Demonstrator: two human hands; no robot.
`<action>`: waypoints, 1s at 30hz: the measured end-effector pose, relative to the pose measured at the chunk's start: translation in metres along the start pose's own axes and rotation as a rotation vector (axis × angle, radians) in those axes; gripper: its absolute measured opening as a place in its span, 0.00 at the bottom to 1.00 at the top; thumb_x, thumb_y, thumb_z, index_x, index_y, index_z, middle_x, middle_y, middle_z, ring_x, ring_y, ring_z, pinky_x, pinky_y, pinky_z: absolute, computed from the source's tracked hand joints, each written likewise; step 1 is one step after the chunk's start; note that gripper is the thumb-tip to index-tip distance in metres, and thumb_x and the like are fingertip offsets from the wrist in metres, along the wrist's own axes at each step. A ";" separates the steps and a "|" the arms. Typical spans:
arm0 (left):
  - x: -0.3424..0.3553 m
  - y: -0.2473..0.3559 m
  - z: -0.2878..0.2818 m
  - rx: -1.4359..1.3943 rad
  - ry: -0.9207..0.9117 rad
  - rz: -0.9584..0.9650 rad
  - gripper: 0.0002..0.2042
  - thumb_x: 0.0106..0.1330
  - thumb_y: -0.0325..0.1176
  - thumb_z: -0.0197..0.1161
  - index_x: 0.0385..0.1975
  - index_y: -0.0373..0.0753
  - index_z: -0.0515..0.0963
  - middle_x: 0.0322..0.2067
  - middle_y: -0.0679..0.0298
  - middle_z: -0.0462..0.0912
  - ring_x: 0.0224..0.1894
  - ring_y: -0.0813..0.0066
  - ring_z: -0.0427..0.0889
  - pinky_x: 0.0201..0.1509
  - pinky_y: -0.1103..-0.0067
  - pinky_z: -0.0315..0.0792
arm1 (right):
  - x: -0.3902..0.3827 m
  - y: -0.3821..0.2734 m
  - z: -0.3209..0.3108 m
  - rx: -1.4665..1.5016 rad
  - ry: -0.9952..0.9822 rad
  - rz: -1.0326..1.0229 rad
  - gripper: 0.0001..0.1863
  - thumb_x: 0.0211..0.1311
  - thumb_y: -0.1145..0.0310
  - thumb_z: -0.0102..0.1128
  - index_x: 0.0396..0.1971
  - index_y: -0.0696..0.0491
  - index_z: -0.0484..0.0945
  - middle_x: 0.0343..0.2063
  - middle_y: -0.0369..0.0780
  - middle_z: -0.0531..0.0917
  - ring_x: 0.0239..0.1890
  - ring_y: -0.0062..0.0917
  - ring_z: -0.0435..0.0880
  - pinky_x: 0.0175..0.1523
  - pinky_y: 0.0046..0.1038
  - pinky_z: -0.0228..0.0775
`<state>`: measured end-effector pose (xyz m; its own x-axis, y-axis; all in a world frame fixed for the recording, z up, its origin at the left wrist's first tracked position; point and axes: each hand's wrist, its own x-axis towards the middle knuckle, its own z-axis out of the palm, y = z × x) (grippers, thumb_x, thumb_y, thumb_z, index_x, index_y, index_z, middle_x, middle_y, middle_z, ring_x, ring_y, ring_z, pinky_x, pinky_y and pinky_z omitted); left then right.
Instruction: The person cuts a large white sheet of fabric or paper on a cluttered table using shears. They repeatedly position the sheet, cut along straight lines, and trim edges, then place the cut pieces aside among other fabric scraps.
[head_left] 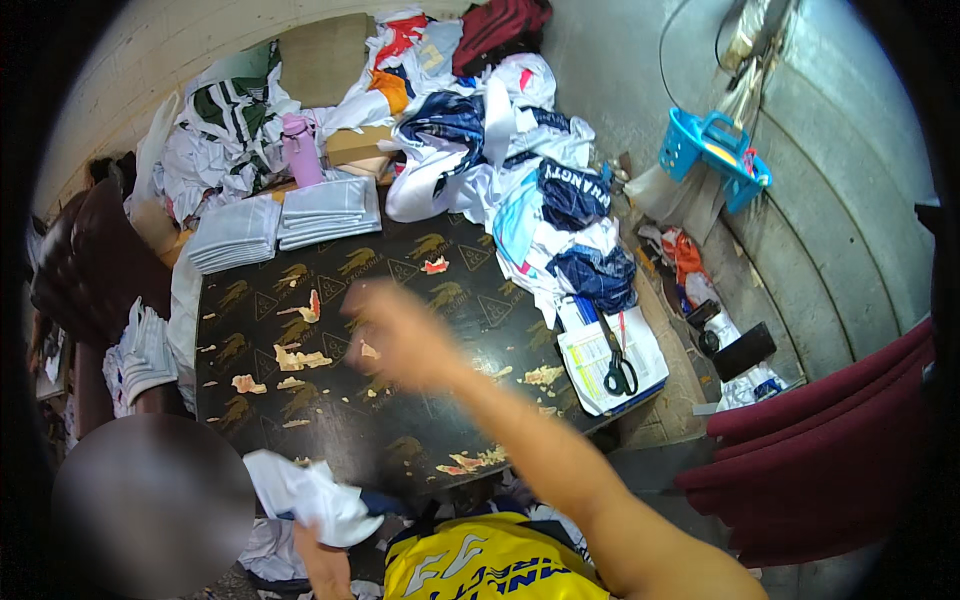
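My right hand, smeared by motion, is over the dark, patterned tabletop with its worn patches; I cannot make out its fingers or anything in them. At the lower edge, my left hand is at a white cloth with navy parts, just off the table's near edge; the cloth hides its fingers. Along the table's far edge lie two folded white stacks beside a pink bottle. Black scissors rest on papers at the right.
Heaped garments cover the back and right side. A blue basket is by the curved grey wall. A brown chair and more folded cloth stand left. Maroon fabric hangs right. A blurred round patch hides the lower left.
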<state>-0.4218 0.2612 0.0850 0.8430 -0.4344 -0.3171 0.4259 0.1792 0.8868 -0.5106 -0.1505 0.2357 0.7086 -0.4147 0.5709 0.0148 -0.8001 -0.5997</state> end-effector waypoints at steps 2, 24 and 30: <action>0.024 0.045 -0.017 -0.302 -0.121 0.250 0.25 0.81 0.47 0.60 0.69 0.38 0.75 0.67 0.54 0.79 0.67 0.61 0.80 0.67 0.64 0.76 | -0.060 -0.078 0.073 0.169 -0.338 -0.178 0.30 0.62 0.56 0.74 0.60 0.57 0.79 0.58 0.50 0.85 0.57 0.48 0.86 0.63 0.45 0.78; 0.176 -0.024 -0.076 1.700 0.397 0.383 0.33 0.80 0.57 0.55 0.79 0.46 0.67 0.78 0.49 0.63 0.81 0.45 0.58 0.83 0.42 0.45 | -0.289 0.023 -0.036 -0.562 0.057 0.734 0.28 0.70 0.64 0.67 0.68 0.56 0.75 0.70 0.53 0.73 0.74 0.54 0.66 0.78 0.50 0.57; 0.275 0.012 -0.038 1.725 0.021 0.653 0.35 0.77 0.56 0.61 0.79 0.49 0.66 0.80 0.52 0.61 0.81 0.44 0.59 0.81 0.51 0.55 | -0.214 0.118 0.035 -0.745 -0.403 0.872 0.41 0.76 0.40 0.56 0.83 0.40 0.61 0.85 0.47 0.52 0.84 0.62 0.44 0.83 0.67 0.35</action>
<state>-0.1724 0.1774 -0.0043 0.7250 -0.6634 0.1854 -0.6885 -0.7055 0.1681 -0.6353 -0.1407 0.0232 0.4488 -0.8795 -0.1580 -0.8912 -0.4277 -0.1510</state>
